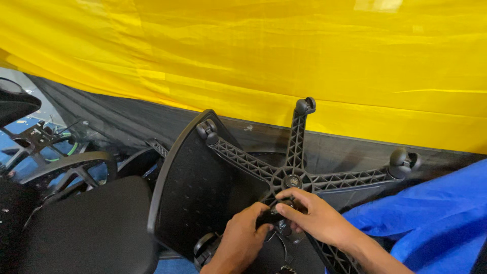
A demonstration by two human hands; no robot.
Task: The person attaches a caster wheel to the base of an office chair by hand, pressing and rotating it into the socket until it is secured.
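Yellow sheet (284,56) backdrop, blue cloth (436,213), black chair base (293,178)

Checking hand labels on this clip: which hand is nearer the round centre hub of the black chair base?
Right. The right hand lies just below the centre hub, its fingers almost at it. The left hand sits lower and farther left.

A yellow sheet (284,56) hangs behind, black fabric (116,119) beneath it; blue cloth (431,213) lies right, chair frames (56,162) left.
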